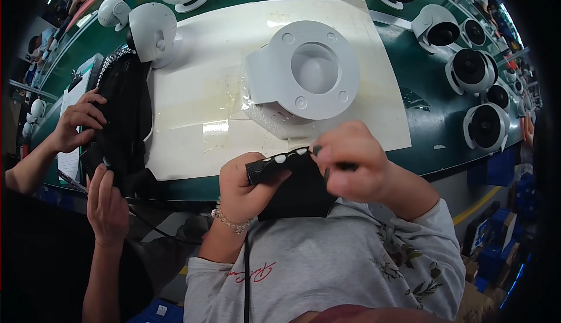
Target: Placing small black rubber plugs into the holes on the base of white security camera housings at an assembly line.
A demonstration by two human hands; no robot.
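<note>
My left hand [245, 188] is closed on the near-left side of a black sheet [301, 191], with the thumb across its face. White round spots [280, 159] run along the sheet's upper edge, like backing under peeled stickers. At the right end of that edge, my right hand [356, 162] is closed in a pinch on a small dark piece [317, 150], too small to make out fully. Beyond both hands, a white fan-like device [345, 60] lies with its ring-shaped base upward, showing round recesses, on bubble wrap [272, 123].
A pale taped board [193, 106] covers the green table [234, 10]. White devices with black round fronts [485, 125] stand at the right; others [153, 30] stand at the far left. Beside me on the left, a co-worker's hands [82, 118] handle black material [120, 112] near a clipboard [73, 101].
</note>
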